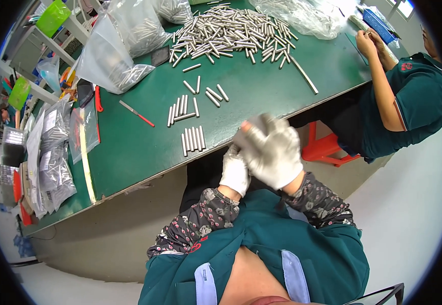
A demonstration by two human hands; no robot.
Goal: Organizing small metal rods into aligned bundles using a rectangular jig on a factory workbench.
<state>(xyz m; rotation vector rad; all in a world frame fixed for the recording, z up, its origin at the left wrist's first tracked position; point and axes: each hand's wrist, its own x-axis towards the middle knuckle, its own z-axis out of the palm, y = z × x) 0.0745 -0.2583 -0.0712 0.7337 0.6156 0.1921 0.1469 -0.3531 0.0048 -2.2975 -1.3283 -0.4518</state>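
Note:
Both my hands wear white gloves with grey-coated fingers and meet in front of me, just off the table's near edge. My right hand [277,155] is raised over the left and smeared by motion. A bare fingertip shows near a blurred grey patch beside it; what that patch is cannot be made out. My left hand [235,170] sits lower, its fingers mostly hidden behind the right. Nearest them on the table is a row of short metal pins [194,139] lying side by side. Beyond it lie a looser group of pins [178,110] and a few scattered ones [214,95].
A large heap of metal pins [231,33] covers the green table's [144,152] far side. Clear bags of pins [116,48], a red-handled tool [137,113] and plastic packets [53,152] lie leftward. A metal strip [303,74] lies rightward. A co-worker [409,96] sits at the right.

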